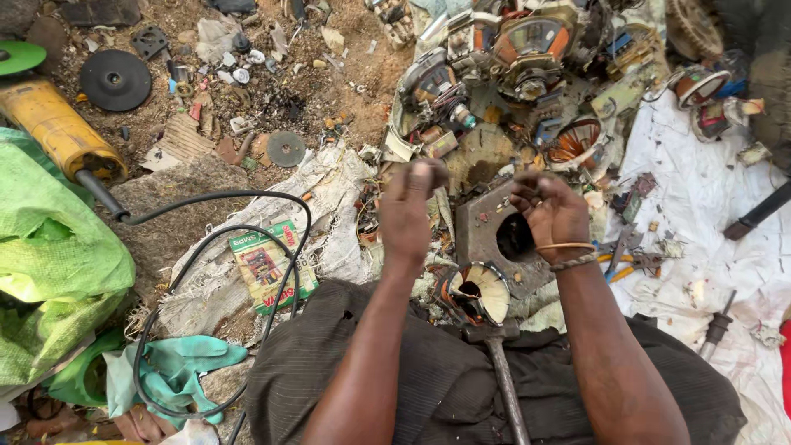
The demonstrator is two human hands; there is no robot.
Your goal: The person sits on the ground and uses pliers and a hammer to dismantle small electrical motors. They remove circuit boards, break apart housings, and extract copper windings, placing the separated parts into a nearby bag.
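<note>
Centrally, both hands raised over a rusty metal block [482, 227] with a round hole, set among scrap on the ground. Left hand [409, 210], just left of centre, loosely curled with the thumb up and blurred; no telling whether anything sits pinched in it. Right hand [549, 210], just right of centre, fingers bent inward toward the palm above the block's hole, bangles on the wrist; contents of that grip not discernible either. Below the hands, a copper-wound coil in a pale funnel-shaped housing [478, 290], resting just above the head of a hammer [501, 363] whose handle runs down to the bottom edge across dark cloth over the lap. Upper centre and upper right: a heap of similar dismantled coils and electronic parts [527, 58]. Right side: a white sack sheet [700, 189] strewn with small bits, pliers with yellow handles [618, 265] near the right wrist. Upper left: a yellow angle grinder [58, 128] with a black cable [239, 247] looping down, and a dark grinding disc [115, 80] on the dirt. Left edge: a green sack [49, 255]; lower left, a teal rubber glove [177, 367].
</note>
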